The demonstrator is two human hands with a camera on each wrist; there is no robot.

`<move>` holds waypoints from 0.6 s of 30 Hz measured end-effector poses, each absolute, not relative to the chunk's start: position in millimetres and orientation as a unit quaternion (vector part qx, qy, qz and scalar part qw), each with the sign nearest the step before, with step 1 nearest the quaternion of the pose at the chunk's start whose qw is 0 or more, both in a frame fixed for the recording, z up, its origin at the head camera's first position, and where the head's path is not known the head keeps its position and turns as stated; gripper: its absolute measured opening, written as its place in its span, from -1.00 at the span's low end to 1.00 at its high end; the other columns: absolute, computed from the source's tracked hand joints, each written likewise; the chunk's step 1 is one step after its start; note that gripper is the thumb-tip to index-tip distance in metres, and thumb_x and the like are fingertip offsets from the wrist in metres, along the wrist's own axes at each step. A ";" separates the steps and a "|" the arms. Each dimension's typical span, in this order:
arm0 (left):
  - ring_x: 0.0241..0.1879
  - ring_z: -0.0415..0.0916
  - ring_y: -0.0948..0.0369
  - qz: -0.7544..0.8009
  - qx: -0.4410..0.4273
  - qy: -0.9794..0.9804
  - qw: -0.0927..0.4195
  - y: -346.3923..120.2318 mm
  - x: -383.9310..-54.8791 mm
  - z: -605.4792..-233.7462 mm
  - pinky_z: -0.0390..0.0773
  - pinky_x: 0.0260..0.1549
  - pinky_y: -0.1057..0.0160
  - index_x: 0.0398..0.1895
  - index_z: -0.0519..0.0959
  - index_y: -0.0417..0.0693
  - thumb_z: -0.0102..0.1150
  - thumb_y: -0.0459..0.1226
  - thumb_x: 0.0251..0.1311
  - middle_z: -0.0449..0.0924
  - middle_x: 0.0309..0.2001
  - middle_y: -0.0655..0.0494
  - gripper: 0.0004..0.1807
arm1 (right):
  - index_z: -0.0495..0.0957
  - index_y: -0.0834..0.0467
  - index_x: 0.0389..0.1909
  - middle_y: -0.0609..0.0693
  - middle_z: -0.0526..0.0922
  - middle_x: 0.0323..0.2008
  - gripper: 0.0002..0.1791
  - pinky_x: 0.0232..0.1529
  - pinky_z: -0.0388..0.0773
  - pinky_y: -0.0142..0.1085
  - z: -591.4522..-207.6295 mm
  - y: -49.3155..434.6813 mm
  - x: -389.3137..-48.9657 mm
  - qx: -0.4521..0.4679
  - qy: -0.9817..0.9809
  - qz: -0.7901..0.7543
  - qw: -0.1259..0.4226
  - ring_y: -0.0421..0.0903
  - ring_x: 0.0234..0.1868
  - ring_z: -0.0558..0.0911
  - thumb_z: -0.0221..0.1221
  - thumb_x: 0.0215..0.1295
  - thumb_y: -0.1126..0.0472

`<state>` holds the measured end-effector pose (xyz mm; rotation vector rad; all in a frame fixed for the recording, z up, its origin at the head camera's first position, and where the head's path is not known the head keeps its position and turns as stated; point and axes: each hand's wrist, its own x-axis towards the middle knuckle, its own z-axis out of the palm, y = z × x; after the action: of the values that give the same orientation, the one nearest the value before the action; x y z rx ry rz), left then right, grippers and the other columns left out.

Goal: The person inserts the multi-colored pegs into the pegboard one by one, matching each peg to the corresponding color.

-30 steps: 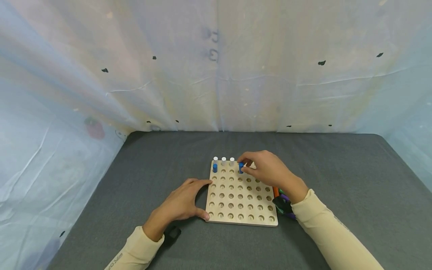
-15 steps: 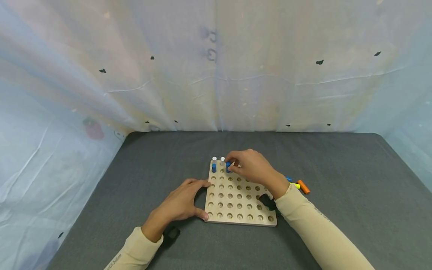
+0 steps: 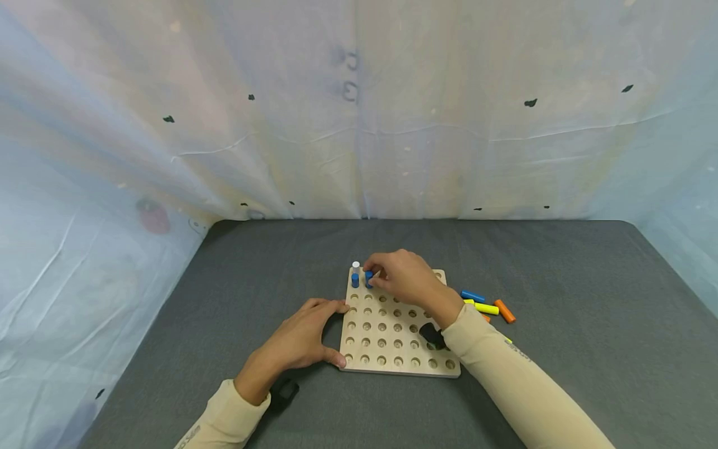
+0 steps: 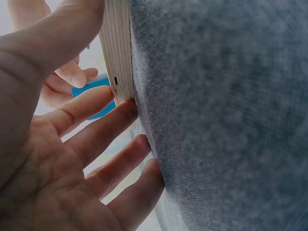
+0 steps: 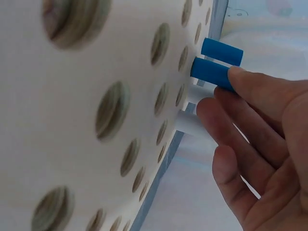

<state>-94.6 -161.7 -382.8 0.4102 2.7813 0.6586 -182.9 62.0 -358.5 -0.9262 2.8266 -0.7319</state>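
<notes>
A pale wooden pegboard (image 3: 392, 340) with rows of round holes lies on the table. My right hand (image 3: 406, 277) pinches a blue peg (image 5: 209, 72) between thumb and fingers; in the right wrist view its lower end meets the board at a hole in the second row. Beside it a second blue peg (image 3: 355, 280) stands upright. White pegs (image 5: 190, 122) stand in the back row, partly hidden by my fingers. At the board's left side rests my left hand (image 3: 300, 333), thumb at the near corner and fingers (image 4: 91, 103) extended against the layered edge.
Right of the board lie loose pegs: a blue one (image 3: 473, 296), a yellow one (image 3: 486, 308) and an orange one (image 3: 504, 311), others partly under my right forearm. Grey cloth covers the table (image 3: 269, 262). A pale curtain (image 3: 415, 156) hangs behind.
My right hand has moved left along the second row with the blue peg, to beside the standing blue one. Loose pegs at the right have come into view. The left hand stays put.
</notes>
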 end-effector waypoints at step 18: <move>0.39 0.30 0.03 0.228 0.139 0.955 0.130 -161.3 -94.0 -380.1 0.49 0.12 -0.19 0.30 0.45 0.20 0.65 0.07 -0.40 0.44 0.34 0.12 0.01 | 0.65 0.02 0.07 -0.07 0.77 -0.10 -0.70 -0.21 0.64 -0.27 -358.1 66.4 -178.6 -0.299 0.925 -0.231 0.044 -0.18 -0.18 0.73 0.28 0.34 0.13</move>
<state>-94.0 -161.3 -380.1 0.4040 2.7733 0.6633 -178.6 66.4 -358.1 -0.9148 2.8262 -0.7058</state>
